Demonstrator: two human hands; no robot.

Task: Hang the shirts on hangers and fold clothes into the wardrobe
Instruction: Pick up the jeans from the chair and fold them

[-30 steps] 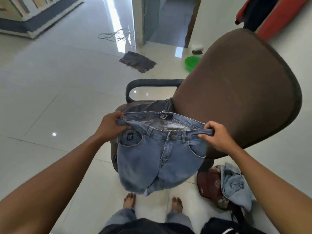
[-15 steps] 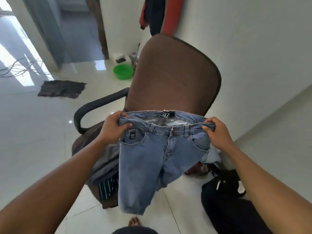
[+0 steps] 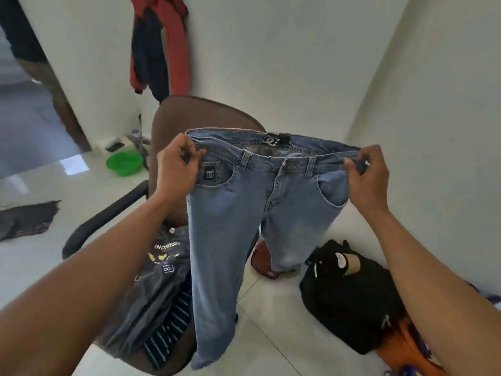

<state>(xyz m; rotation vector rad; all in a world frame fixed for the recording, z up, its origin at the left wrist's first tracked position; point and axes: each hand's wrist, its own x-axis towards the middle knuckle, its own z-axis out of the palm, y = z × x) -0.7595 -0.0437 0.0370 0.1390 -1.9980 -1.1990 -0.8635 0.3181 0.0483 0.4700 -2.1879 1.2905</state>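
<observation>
From the head camera, you hold a pair of light-blue jeans up by the waistband in front of the brown office chair. Your left hand has its fingers curled round the left end of the band, beside the pocket patch. Your right hand pinches the right end between thumb and fingers. The band is stretched nearly level between them. One leg hangs long over the chair seat; the other ends higher, and you cannot tell whether it is doubled behind.

Expect the denim to be fairly heavy and limp, yet thick enough to keep a crease, and not slippery. The waistband corners are your firmest holds. For folding, the side seams and hems are probably the next places to grip.

On the chair seat lie a grey T-shirt printed INDONESIA and a striped garment.

As for containers, a green basin sits on the floor past the chair, its inside showing only green. A black bag slumps on the tiles to your right, contents hidden. No wardrobe is in view.
</observation>
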